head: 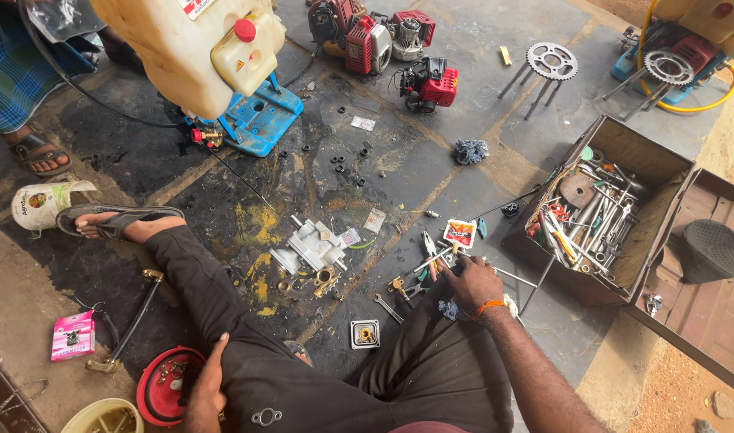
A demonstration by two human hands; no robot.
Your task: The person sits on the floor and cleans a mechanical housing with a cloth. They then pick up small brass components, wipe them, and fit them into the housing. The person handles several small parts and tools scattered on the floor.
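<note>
Looking down at a stone floor black with oil, and I'll place everything off the grey pump body lying in the middle. Biggest item is the cream sprayer tank on its blue base, up and left of the pump body. Well off to the pump's right sits the open toolbox, crammed with wrenches, its lid flopped open further right. Above the pump are three small red engines, and two sprockets on legs stand further right of those.

My right hand is down on the floor, right of the pump body, fingers curled onto a scatter of pliers and small tools; I can't tell which one the grip is actually pinching. Those tools mostly run diagonally, tips pointing up and right toward a little red and white packet. My left hand rests flat on my thigh, below left of the pump, holding nothing.

Open floor is mostly between pump and engines, dotted with small black washers. A red lid sits by my left hand.
</note>
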